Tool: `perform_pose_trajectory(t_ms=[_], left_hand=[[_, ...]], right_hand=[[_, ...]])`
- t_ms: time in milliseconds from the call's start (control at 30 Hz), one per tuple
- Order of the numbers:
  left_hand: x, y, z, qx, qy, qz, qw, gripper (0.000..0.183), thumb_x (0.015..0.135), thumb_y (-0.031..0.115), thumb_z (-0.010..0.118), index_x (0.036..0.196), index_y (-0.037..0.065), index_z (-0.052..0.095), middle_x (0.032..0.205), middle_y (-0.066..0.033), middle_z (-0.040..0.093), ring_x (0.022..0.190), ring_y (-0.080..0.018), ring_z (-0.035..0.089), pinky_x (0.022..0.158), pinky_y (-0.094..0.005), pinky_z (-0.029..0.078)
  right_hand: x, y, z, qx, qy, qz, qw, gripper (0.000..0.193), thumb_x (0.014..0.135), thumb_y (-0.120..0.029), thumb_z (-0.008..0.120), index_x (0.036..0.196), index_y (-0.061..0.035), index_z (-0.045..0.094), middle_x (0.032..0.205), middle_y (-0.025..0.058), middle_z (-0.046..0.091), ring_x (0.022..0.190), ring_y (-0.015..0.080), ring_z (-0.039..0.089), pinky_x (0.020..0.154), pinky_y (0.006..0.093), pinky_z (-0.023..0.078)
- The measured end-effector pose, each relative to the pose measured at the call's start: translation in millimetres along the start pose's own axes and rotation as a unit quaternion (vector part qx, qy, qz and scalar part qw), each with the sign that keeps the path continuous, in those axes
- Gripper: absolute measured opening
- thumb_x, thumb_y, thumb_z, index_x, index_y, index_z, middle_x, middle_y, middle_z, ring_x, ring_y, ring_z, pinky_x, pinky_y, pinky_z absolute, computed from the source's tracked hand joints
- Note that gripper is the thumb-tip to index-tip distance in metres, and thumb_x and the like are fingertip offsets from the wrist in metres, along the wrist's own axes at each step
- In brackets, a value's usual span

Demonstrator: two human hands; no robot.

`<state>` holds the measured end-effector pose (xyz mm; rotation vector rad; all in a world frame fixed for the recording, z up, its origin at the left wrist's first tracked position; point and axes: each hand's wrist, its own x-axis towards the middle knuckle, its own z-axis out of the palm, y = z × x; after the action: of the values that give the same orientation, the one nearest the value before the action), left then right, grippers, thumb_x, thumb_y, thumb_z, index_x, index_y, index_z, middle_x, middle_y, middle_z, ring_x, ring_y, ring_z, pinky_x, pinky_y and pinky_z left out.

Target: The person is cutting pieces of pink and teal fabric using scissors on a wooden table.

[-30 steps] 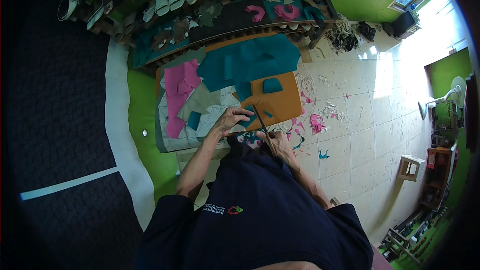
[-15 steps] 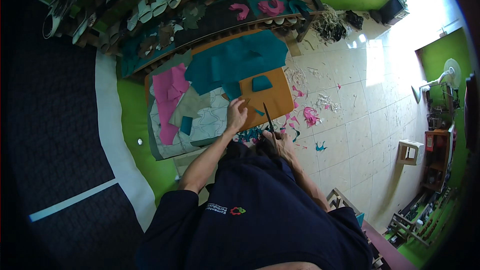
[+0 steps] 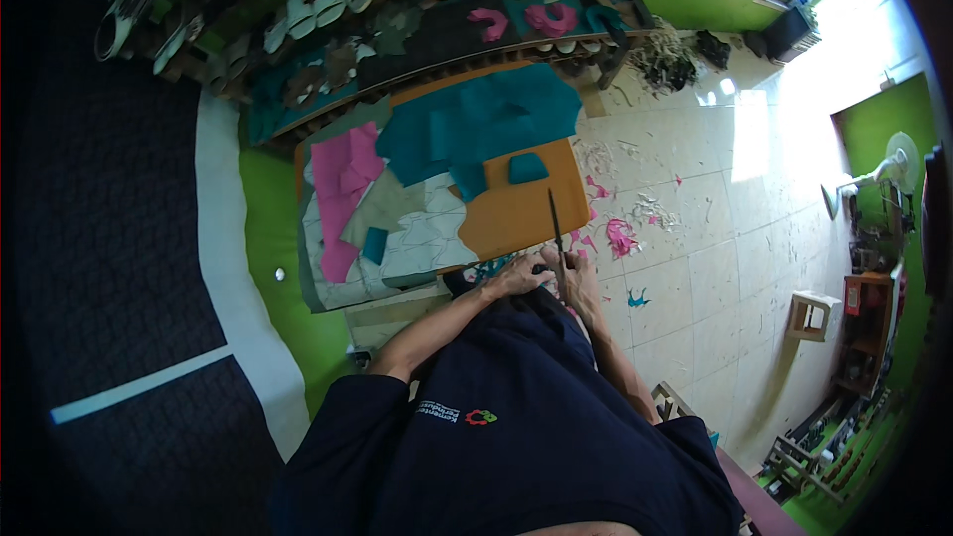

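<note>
The right hand is closed around the handle end of a pair of scissors, the blades of which point away from the body and show as one narrow dark line. The scissors are located in front of the torso, with the tip seen against the right part of the orange work surface. The left hand is positioned just beside the right hand, near the lap, with its fingers bent; whether it grips anything cannot be determined. A large teal sheet covers the far part of the work surface. A small teal piece lies nearer the person, close to that sheet. At the left, pink material lies beside grey-green material, and a white sheet with outlined shapes extends toward the near edge. A teal rectangle rests between the pink material and the white sheet. Pink scraps and a teal scrap lie on the tiled floor to the right
</note>
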<state>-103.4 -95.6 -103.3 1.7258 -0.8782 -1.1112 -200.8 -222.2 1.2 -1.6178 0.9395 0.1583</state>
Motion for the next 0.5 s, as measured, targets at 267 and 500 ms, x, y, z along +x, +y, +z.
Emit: perform_pose_trajectory(t_ms=[267,500], left_hand=[[-63,-94,-76,0.117,0.539,-0.027,0.834,0.020,0.085,0.010,0.066,0.102,0.001,0.067,0.107,-0.0179,0.063,0.111,-0.0353,0.057,0.097,-0.0461,0.043],[-136,-131,-148,0.170,0.669,-0.451,0.566,0.046,0.078,0.030,0.079,0.115,0.008,0.062,0.131,-0.0157,0.048,0.121,-0.0400,0.045,0.095,-0.0589,0.041]], right_hand=[[-14,-42,8,0.017,-0.054,-0.009,0.998,0.063,0.086,-0.055,0.071,0.086,0.0079,0.069,0.066,0.0075,0.064,0.062,0.0109,0.057,0.057,0.0296,0.045],[-6,-37,20,-0.072,-0.063,-0.009,0.995,0.071,0.085,-0.063,0.068,0.086,0.0070,0.070,0.060,0.0060,0.055,0.056,0.0129,0.049,0.053,0.0332,0.040]])
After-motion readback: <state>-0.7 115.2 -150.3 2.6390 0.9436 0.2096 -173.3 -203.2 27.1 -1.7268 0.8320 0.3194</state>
